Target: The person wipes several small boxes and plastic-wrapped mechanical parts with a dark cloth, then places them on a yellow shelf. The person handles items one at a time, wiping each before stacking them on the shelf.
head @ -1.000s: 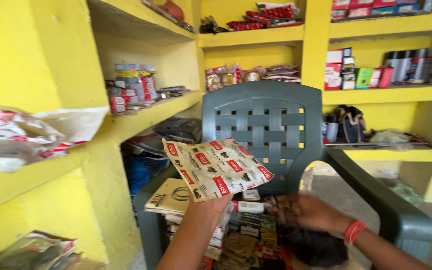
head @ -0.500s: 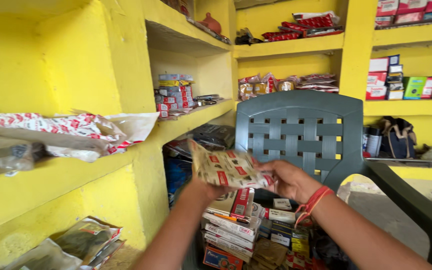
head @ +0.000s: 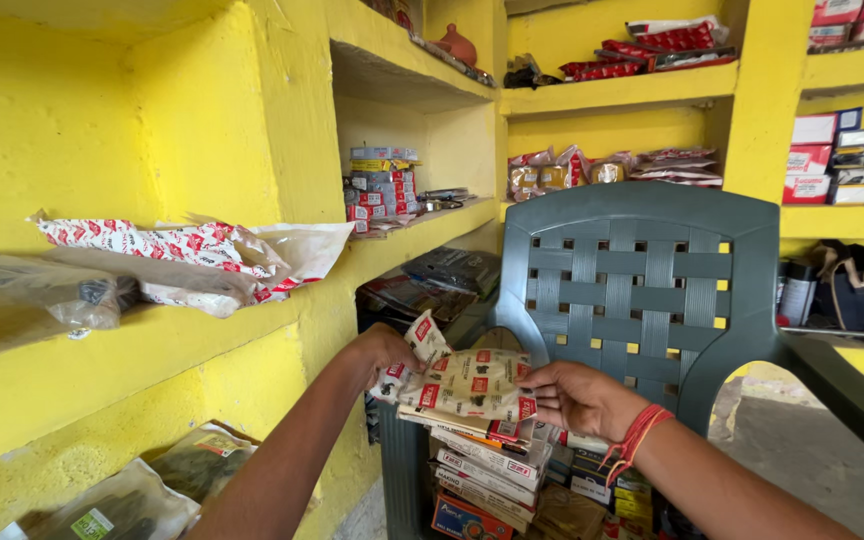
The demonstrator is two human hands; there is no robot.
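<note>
Both my hands hold one flat beige packet point(head: 472, 385) with red and white labels, low in the middle of the head view. My left hand point(head: 384, 352) grips its left end, which curls upward. My right hand point(head: 577, 398), with a red thread band on the wrist, pinches its right edge. The packet hovers just above a stack of similar packets and small boxes point(head: 487, 465) piled on the seat of a dark green plastic chair point(head: 642, 275).
Yellow wall shelves surround the chair. The near left shelf holds plastic-wrapped packets point(head: 167, 258); a lower niche holds more bags point(head: 142, 495). Small boxes point(head: 382, 190) sit further along. Back shelves carry boxes point(head: 837, 160) and packets point(head: 592, 170); a dark bag point(head: 852, 285) at right.
The camera has moved closer and to the left. The packet has come down from chest height to just above the stack on the chair, and my right hand now holds its right edge.
</note>
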